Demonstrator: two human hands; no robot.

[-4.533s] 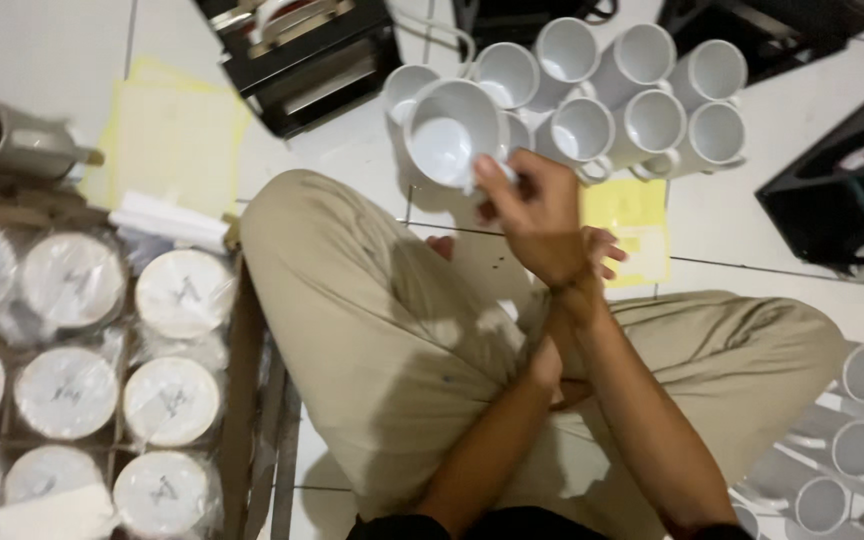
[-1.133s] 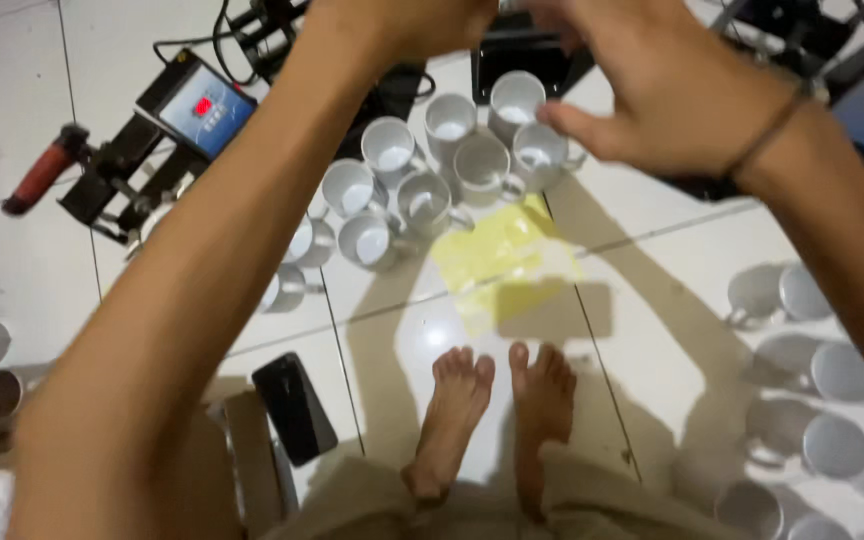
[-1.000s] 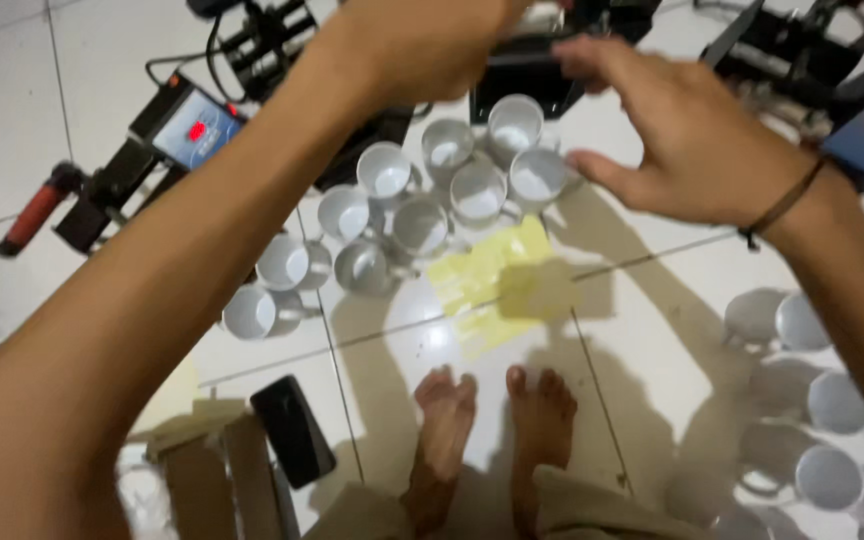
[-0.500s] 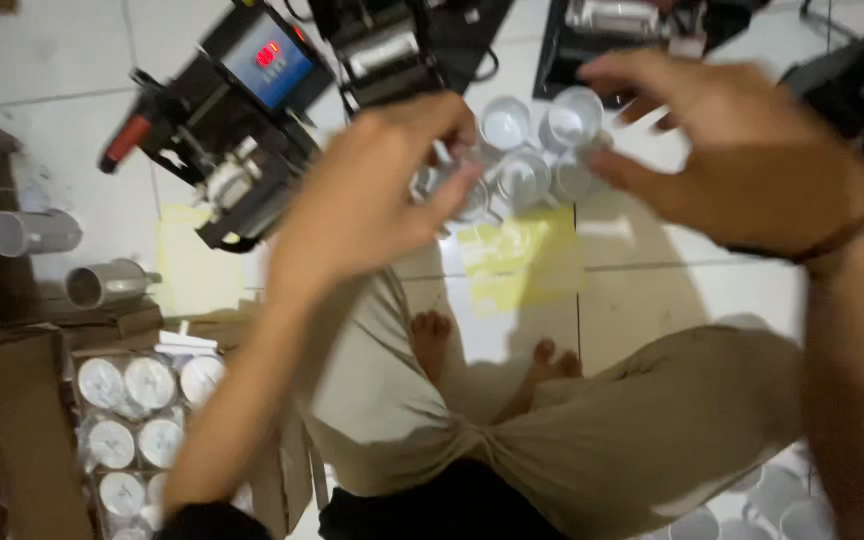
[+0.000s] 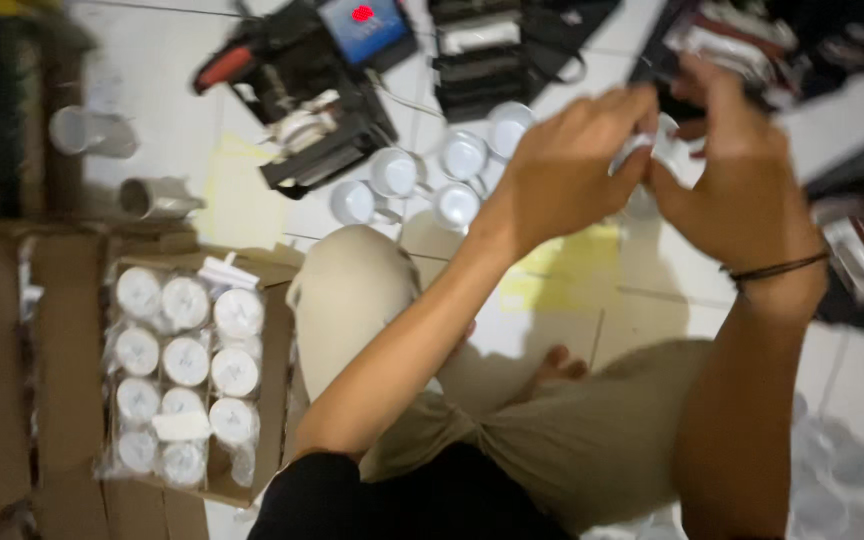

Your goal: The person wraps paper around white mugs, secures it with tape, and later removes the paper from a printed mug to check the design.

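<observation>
Both my hands are raised in front of me over the tiled floor, and the picture is blurred. My left hand (image 5: 564,172) and my right hand (image 5: 744,185), which has a dark band at the wrist, close from either side on a small white mug (image 5: 652,152). Fingers hide most of the mug. Below the hands, several white mugs (image 5: 422,180) stand on the floor beside my folded legs in khaki trousers (image 5: 592,440).
An open cardboard box (image 5: 277,400) at the left holds several wrapped white mugs. Black press machines (image 5: 312,90) line the far side and another (image 5: 862,250) sits at the right. Yellow paper (image 5: 572,270) lies on the tiles. Two mugs (image 5: 157,197) lie at far left.
The view has swung left and down, bringing the box into sight. My hands, which were spread over the mug cluster, have come together on a white mug.
</observation>
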